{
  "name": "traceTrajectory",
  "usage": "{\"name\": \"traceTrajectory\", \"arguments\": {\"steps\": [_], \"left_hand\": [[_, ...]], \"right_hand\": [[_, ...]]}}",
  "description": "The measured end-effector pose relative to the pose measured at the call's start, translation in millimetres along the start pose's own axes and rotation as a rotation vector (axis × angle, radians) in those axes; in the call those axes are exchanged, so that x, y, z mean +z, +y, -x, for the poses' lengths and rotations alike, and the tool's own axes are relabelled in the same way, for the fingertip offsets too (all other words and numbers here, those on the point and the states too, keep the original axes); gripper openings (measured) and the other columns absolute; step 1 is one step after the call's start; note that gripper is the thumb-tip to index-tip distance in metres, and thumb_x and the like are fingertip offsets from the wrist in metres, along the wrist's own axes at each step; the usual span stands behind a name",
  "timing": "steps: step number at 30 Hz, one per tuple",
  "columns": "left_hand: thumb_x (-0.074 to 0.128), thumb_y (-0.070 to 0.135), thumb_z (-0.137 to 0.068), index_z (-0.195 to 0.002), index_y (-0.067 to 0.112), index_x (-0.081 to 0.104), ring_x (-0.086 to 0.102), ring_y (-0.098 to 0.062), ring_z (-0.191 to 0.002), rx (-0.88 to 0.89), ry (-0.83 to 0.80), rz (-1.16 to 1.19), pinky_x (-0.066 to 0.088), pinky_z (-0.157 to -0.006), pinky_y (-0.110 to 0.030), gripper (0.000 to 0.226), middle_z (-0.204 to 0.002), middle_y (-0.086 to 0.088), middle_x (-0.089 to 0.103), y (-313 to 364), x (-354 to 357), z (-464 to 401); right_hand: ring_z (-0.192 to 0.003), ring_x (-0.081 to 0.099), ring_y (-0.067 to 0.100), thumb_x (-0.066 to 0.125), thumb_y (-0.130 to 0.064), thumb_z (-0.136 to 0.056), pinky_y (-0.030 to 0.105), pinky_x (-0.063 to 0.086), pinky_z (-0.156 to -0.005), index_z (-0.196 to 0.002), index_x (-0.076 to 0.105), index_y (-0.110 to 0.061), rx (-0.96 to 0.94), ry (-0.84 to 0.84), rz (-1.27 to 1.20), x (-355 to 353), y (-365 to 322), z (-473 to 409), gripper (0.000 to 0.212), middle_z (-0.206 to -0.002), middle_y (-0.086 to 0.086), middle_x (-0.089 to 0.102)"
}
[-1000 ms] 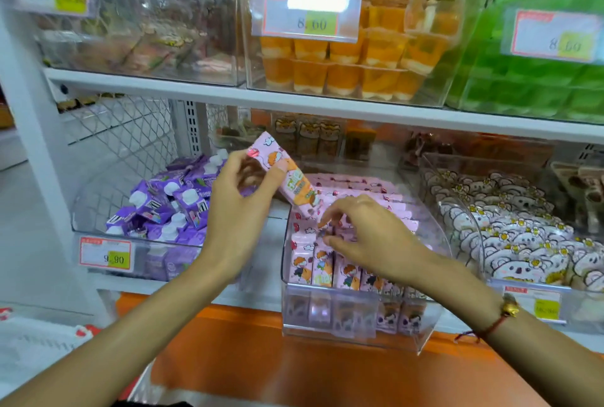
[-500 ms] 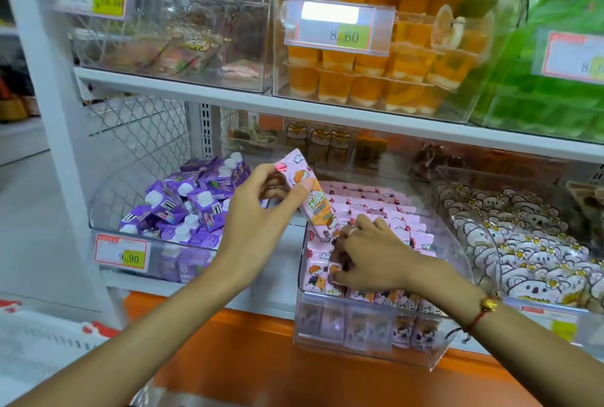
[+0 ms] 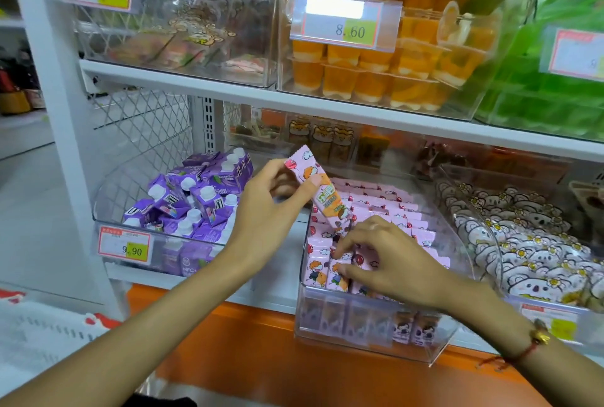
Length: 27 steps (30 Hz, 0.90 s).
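Centre frame: left hand (image 3: pixel 271 210) grips one pink packet (image 3: pixel 323 190), tilted above the bin. Right hand (image 3: pixel 392 259) pinches one front-row packet (image 3: pixel 336 275) inside one clear bin (image 3: pixel 438 349), lower centre.

White shop shelves (image 3: pixel 209 87) hang from a white upright (image 3: pixel 55 112), backed by wire mesh (image 3: pixel 143 125). An orange ledge (image 3: pixel 245 341) runs below; pale floor (image 3: pixel 23 210) lies left.

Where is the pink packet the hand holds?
In the head view it's mid-frame: the pink packet sits in the left hand, above the clear bin, right of the purple cartons.
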<state>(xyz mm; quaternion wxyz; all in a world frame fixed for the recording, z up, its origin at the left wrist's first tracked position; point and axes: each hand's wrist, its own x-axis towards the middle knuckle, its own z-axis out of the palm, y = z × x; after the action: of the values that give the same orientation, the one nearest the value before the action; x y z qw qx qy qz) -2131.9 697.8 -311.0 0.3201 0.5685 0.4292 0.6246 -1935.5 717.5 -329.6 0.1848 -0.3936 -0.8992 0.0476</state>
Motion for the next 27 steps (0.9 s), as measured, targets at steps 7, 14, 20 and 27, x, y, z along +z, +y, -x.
{"name": "traceTrajectory", "arguments": {"steps": [7, 14, 20, 27], "left_hand": [[0.073, 0.020, -0.083, -0.110, 0.021, 0.058, 0.069, -0.014, -0.091, 0.027, -0.277, -0.232, 0.054, -0.087, -0.028, 0.032, -0.097, 0.004, 0.072, 1.9, 11.5, -28.2], [0.078, 0.036, -0.076, -0.103, 0.026, 0.064, 0.057, 0.000, -0.074, 0.270, -0.569, -0.828, 0.043, -0.068, -0.025, 0.032, -0.086, 0.014, 0.063, 7.3, 24.9, -54.0], [0.076, 0.050, -0.072, -0.108, 0.025, 0.062, 0.057, -0.015, -0.093, 0.371, -0.688, -1.286, 0.035, -0.066, -0.027, 0.046, -0.101, 0.009, 0.065, -5.3, 46.2, -65.4], [0.056, 0.039, -0.093, -0.118, 0.029, 0.063, 0.056, -0.018, -0.113, 0.383, -0.837, -1.281, 0.038, -0.076, -0.028, 0.028, -0.122, 0.009, 0.063, 0.5, 45.6, -62.6]], "right_hand": [[-0.089, 0.044, -0.009, 0.073, -0.026, -0.082, 0.012, 0.033, -0.075, -0.092, 0.071, -0.031, 0.057, 0.090, -0.157, 6.6, 2.1, 16.6, 0.012, -0.082, -0.026, 0.052], [-0.087, 0.045, -0.007, 0.073, -0.026, -0.081, 0.012, 0.031, -0.073, -0.089, 0.072, -0.031, 0.089, 0.117, -0.205, 10.3, 5.5, 19.6, 0.009, -0.083, -0.023, 0.055], [-0.087, 0.047, 0.001, 0.073, -0.026, -0.082, 0.019, 0.035, -0.075, -0.088, 0.072, -0.032, 0.095, 0.118, -0.251, 10.7, 6.2, 20.8, 0.009, -0.086, -0.018, 0.058], [-0.093, 0.047, 0.007, 0.069, -0.024, -0.084, 0.026, 0.038, -0.082, -0.089, 0.073, -0.028, 0.104, 0.096, -0.281, 9.4, 4.6, 21.1, 0.008, -0.093, -0.014, 0.063]]}}
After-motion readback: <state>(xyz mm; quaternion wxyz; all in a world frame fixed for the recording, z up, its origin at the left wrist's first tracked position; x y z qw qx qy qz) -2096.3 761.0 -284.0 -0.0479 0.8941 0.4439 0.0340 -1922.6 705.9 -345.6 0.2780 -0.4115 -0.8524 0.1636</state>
